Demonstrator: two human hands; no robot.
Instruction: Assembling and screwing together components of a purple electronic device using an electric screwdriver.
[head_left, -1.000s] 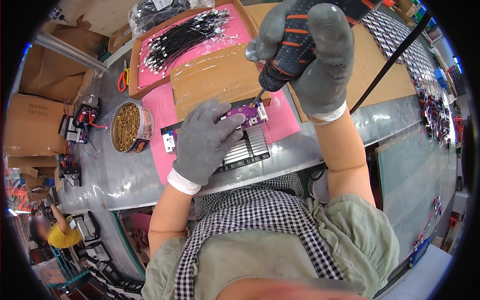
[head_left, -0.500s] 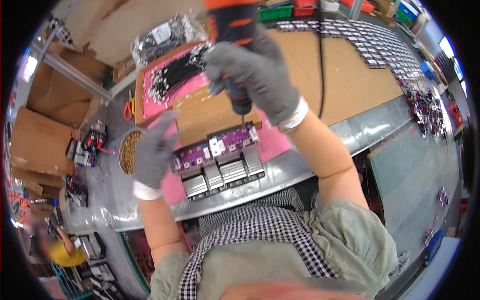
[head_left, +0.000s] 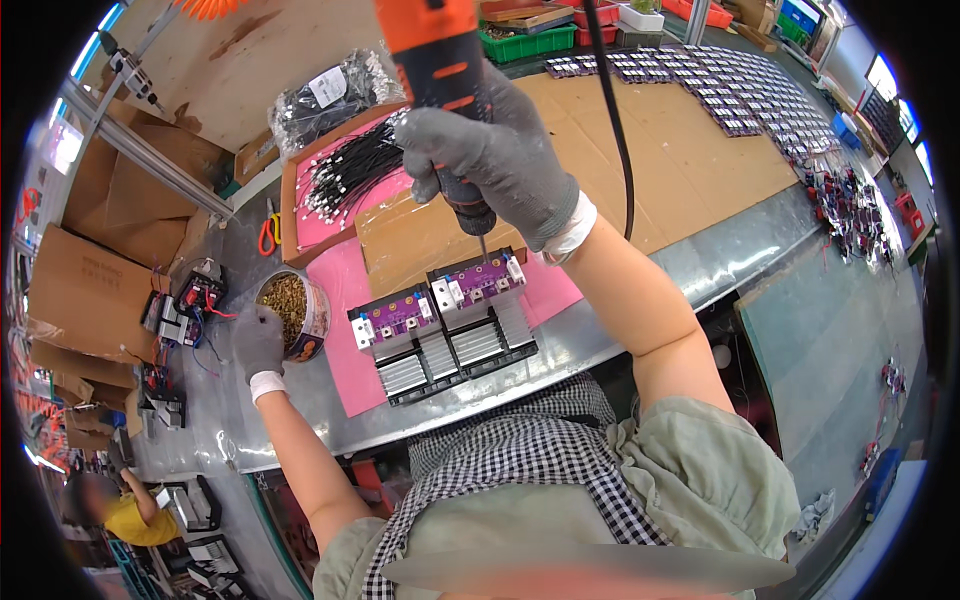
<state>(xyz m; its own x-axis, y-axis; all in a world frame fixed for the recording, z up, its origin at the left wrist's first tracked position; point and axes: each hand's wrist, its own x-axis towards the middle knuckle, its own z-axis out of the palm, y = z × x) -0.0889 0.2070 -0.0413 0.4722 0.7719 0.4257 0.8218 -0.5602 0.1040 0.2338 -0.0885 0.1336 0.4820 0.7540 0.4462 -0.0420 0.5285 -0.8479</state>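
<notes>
My right hand (head_left: pixel 500 150), in a grey glove, is wrapped around an orange and black power screwdriver (head_left: pixel 440 85). Its bit points down at the right-hand purple circuit board (head_left: pixel 480 282); whether it sits in a screw I cannot tell. A second purple board (head_left: pixel 395 313) lies to the left, and both are on black-framed silver heat sinks (head_left: pixel 450 352). My gloved left hand (head_left: pixel 260 342) is closed at the near left rim of a round tub (head_left: pixel 316 318) filled with small brass-coloured screws (head_left: pixel 284 302). Its fingertips are partly hidden.
Under the boards lies a pink sheet (head_left: pixel 345 370) on the metal bench. Behind are brown cardboard (head_left: pixel 400 235), a box of black cables (head_left: pixel 350 165) and orange-handled scissors (head_left: pixel 269 235). A black cord (head_left: pixel 615 130) hangs at right. Rows of modules (head_left: pixel 740 90) fill the far right.
My left hand has moved left and down from beside the left board to the tub. The screwdriver stays over the right board. The view has shifted slightly.
</notes>
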